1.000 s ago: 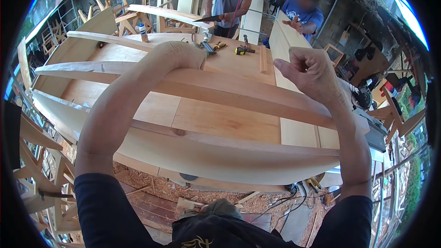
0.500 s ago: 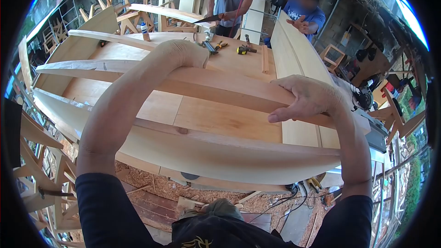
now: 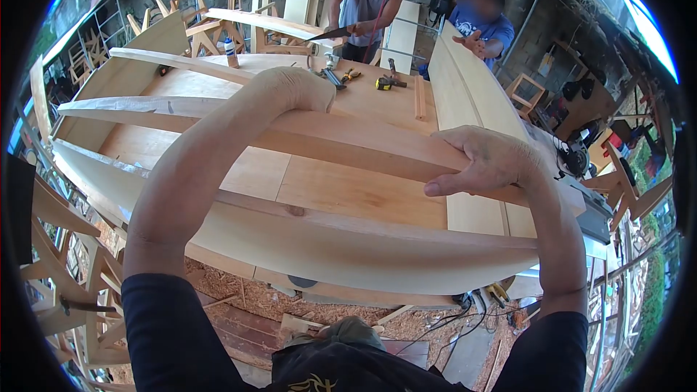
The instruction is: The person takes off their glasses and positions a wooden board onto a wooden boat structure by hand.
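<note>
My right hand [image 3: 490,160] grips the long middle wooden beam [image 3: 363,144] near its right end, thumb on the near side and fingers over the top. Bent over the same beam farther left is my left hand [image 3: 308,90]; its fingers are hidden behind the wrist and the beam. Nearer to me runs a curved wooden side panel [image 3: 348,247], and beyond the middle beam lies a thinner rail [image 3: 181,62]. These pieces span a pale plywood panel [image 3: 348,192].
Past the beam lie a tape measure [image 3: 390,83], pliers [image 3: 351,75] and a clamp [image 3: 332,76]. One person [image 3: 367,3] holds a saw; another person [image 3: 481,25] has a hand by an upright board [image 3: 472,83]. Cables [image 3: 468,312] hang below the near edge.
My right hand came down from above the beam and closed around it. The left hand stayed at the beam, shifting slightly.
</note>
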The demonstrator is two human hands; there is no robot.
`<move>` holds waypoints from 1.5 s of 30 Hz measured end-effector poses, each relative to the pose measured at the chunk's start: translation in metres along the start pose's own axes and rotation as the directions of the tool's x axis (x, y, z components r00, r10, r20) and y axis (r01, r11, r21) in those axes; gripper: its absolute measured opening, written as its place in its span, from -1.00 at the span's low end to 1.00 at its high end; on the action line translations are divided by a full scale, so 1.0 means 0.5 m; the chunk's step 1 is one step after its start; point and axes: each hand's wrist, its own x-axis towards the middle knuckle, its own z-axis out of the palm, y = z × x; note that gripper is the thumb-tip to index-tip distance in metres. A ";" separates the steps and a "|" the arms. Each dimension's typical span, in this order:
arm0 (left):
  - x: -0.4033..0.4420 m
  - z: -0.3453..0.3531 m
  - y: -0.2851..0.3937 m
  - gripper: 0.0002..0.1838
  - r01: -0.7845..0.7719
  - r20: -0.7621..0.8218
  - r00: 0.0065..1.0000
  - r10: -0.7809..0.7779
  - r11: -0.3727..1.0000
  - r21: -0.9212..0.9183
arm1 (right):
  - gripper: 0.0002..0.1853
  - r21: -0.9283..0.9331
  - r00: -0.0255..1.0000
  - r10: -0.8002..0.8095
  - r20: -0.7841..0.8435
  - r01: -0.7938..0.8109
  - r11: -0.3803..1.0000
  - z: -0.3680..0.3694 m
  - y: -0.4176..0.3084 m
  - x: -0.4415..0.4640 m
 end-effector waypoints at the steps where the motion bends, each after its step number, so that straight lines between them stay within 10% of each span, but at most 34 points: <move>1: -0.001 0.002 -0.002 -0.66 -0.010 -0.014 1.000 0.010 1.000 0.012 | -0.46 0.021 0.999 0.034 0.015 -0.035 0.999 -0.002 -0.011 -0.004; 45: -0.019 0.001 0.008 -0.77 -0.028 -0.075 0.997 0.024 0.999 -0.043 | -0.40 -0.012 0.993 0.116 0.023 -0.115 0.993 -0.004 -0.031 -0.009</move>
